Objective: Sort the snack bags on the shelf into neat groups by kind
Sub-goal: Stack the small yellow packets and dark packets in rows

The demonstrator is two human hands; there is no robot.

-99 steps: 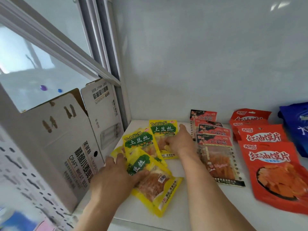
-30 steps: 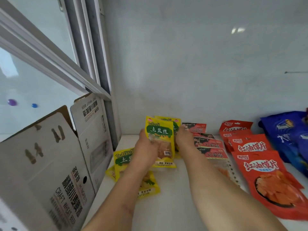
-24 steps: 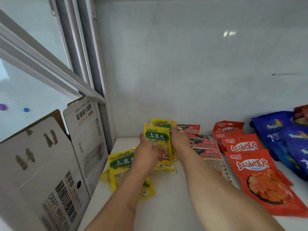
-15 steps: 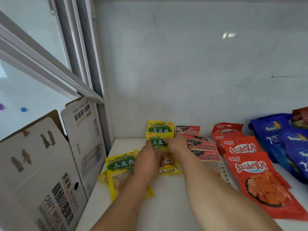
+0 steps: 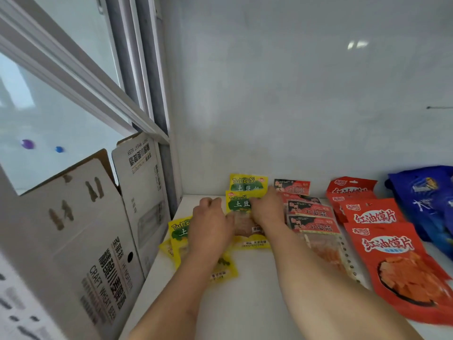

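A yellow snack bag lies flat on the white shelf, overlapping a second yellow bag that leans at the back wall. My right hand rests on it, fingers laid across its green label. My left hand sits at the bag's left edge with loosely curled fingers, its thumb touching the bag. Two more yellow bags lie partly hidden under my left hand and forearm. A row of red-and-black bags lies just to the right.
Red bags form an overlapping row further right, the largest nearest me. Blue bags fill the far right. An open cardboard box stands against the shelf's left side, below a window frame.
Both hands lifted a yellow bag from the front pile, carried it back and laid it flat overlapping the rear yellow bag. My left hand has since slid left off it.
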